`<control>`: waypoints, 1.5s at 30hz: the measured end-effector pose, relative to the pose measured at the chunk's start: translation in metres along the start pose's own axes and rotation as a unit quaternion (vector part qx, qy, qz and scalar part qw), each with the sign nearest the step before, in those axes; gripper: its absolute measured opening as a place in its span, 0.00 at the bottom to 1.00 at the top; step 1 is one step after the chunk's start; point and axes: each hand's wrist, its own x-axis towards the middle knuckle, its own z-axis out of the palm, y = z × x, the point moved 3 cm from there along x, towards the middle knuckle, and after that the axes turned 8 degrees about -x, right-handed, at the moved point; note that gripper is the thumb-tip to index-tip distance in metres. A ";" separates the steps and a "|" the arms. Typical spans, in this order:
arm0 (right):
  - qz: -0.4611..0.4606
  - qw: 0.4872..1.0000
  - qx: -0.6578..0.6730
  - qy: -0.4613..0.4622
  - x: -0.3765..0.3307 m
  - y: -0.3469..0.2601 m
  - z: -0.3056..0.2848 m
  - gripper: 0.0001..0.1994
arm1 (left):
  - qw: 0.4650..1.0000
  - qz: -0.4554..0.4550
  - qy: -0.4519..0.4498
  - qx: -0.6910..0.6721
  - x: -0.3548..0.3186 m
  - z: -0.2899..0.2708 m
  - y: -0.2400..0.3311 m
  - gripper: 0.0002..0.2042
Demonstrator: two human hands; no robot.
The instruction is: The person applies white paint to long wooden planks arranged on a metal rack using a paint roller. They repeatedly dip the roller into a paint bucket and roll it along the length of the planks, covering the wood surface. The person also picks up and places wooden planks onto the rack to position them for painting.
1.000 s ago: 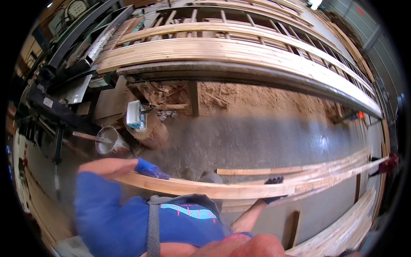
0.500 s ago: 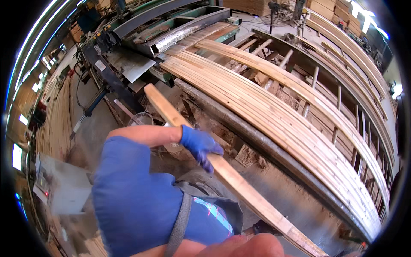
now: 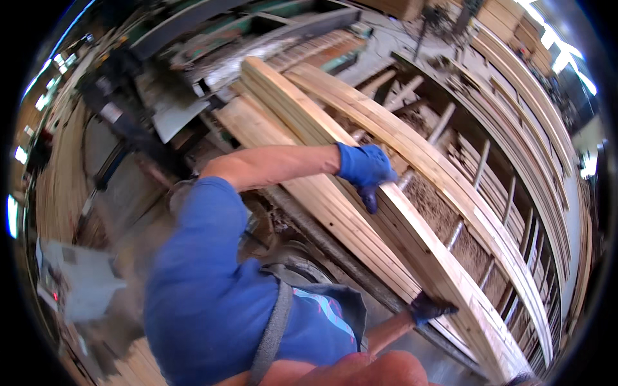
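Landmark is the roller conveyor (image 3: 442, 123), a metal frame with round, pale rollers. On it, the on-edge boards (image 3: 315, 119) run lengthwise, tilted: long, straight, square-edged softwood, pale yellow, with stacked layers visible on the near face. The left hand (image 3: 365, 171), in a blue fabric glove with darker fingertips, is grasping these boards, bent over their upper edge, with dark fingertips down the near face. The right hand (image 3: 430, 309), in a dark glove, lies against the near face farther along the conveyor; whether its fingers are clenched cannot be told.

Along the conveyor's near side, flat boards (image 3: 309, 190) lie side by side, smooth, with fine parallel joints and small dark knots. Toward its far side, a further row of boards (image 3: 386, 120) lies across the rollers. Brown, granular sawdust (image 3: 430, 215) shows between the rollers. Beyond the conveyor's left end is a flat, pale metal plate (image 3: 175, 109).

The far finger surfaces of the left hand are hidden by the glove's back. The on-edge boards' lower end is cut off by the dark lens rim. Machinery left of the conveyor is blurred and its parts cannot be distinguished.
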 end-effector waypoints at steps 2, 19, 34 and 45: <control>0.019 1.000 -0.003 0.011 0.015 0.014 0.021 0.38 | 1.000 -0.012 -0.017 0.001 0.015 -0.011 -0.022 0.33; 0.340 0.834 -0.435 0.022 0.154 0.087 0.107 0.28 | 0.942 -0.130 -0.226 -0.209 0.160 0.036 -0.244 0.35; 0.265 0.899 -0.348 -0.013 0.213 0.135 0.066 0.21 | 0.965 -0.155 -0.159 -0.139 0.175 0.024 -0.256 0.41; 0.291 0.677 -0.615 -0.279 0.140 0.042 0.170 0.20 | 0.961 -0.037 0.269 0.054 0.094 0.067 -0.198 0.47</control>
